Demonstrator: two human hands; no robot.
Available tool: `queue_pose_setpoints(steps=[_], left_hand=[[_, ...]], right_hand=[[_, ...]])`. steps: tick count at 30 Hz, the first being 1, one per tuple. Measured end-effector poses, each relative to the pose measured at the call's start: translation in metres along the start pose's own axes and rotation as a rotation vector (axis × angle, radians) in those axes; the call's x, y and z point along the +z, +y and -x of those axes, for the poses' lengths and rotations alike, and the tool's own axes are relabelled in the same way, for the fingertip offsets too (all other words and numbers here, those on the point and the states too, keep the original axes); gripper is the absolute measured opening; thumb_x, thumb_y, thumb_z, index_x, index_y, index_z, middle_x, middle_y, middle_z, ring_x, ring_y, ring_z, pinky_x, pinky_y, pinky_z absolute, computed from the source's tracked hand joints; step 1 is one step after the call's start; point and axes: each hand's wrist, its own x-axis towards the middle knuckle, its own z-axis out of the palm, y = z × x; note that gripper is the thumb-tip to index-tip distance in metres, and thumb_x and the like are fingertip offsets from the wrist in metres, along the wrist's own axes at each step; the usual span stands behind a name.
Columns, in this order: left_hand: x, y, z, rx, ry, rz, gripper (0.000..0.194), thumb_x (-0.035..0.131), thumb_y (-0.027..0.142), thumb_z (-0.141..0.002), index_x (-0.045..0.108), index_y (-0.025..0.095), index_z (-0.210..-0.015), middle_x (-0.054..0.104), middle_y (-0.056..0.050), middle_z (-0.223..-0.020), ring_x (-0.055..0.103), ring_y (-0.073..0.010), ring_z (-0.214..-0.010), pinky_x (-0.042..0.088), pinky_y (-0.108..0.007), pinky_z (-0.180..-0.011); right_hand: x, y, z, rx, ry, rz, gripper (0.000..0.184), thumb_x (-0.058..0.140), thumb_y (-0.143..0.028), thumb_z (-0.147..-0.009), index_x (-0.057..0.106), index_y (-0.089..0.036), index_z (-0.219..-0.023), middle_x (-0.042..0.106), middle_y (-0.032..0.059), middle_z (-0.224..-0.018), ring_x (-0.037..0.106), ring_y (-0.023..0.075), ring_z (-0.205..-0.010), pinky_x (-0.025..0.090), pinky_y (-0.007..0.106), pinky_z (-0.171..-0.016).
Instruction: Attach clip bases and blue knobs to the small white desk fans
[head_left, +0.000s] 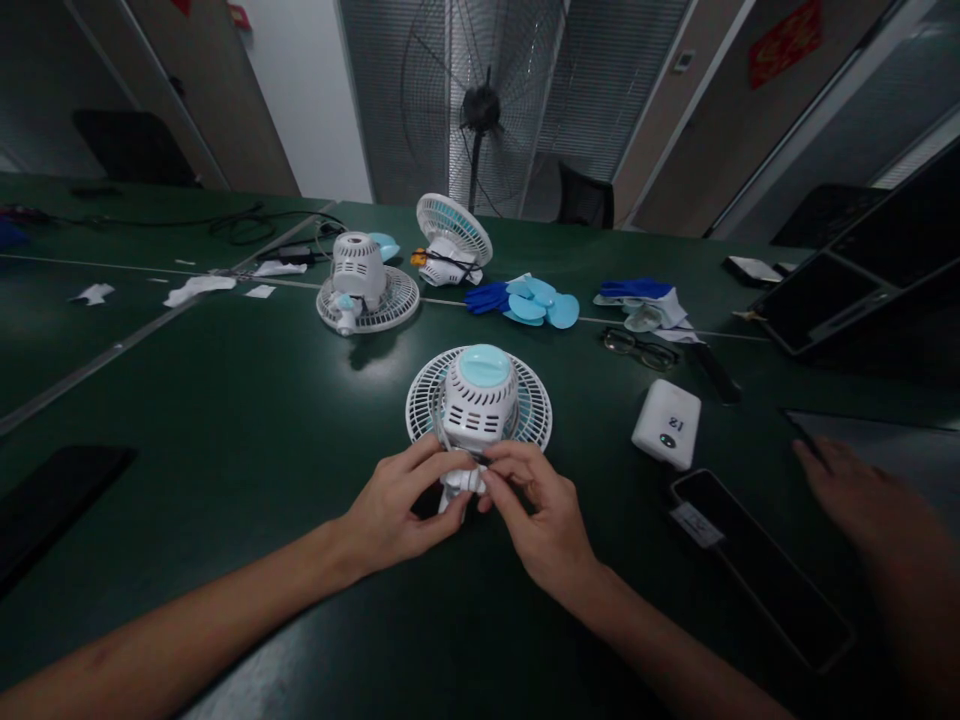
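centrally, white fan (480, 412) lying grille-down on green table (247, 430); left hand (405, 495) pinching its white end piece (465, 481), right hand (541, 510) gripping same piece from other side; light-blue blades (538, 300) beyond the fan, another person's hand (847, 488) off to the right

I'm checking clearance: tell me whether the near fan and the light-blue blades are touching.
Apart. The head view shows a strip of green table between the near fan and the blades.

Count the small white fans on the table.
3. The front fan is at the left hand and right hand; the left fan sits behind it; the rear fan lies tilted farthest back. No others show.
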Motion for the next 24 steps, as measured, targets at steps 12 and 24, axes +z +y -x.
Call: queue_pose_setpoints(steps=[12, 24], left_hand=[[0.001, -0.002, 0.0, -0.008, -0.006, 0.032, 0.036, 0.065, 0.013, -0.092, 0.06, 0.02, -0.127, 0.06, -0.005, -0.101, 0.06, -0.0155, -0.081, 0.054, -0.027, -0.07], [-0.001, 0.0, 0.0, -0.017, -0.001, 0.037, 0.034, 0.065, 0.014, -0.093, 0.06, 0.021, -0.125, 0.06, -0.004, -0.098, 0.06, -0.0161, -0.08, 0.053, -0.028, -0.068]], right_hand=[[-0.01, 0.006, -0.005, -0.417, -0.063, 0.232, 0.041, 0.061, -0.003, -0.098, 0.059, -0.022, -0.134, 0.072, 0.0087, -0.118, 0.071, 0.0212, -0.109, 0.061, 0.039, -0.098], [-0.009, 0.002, -0.001, -0.422, -0.032, 0.256, 0.042, 0.059, 0.002, -0.096, 0.059, -0.017, -0.134, 0.069, 0.012, -0.118, 0.068, 0.0211, -0.11, 0.06, 0.038, -0.096]])
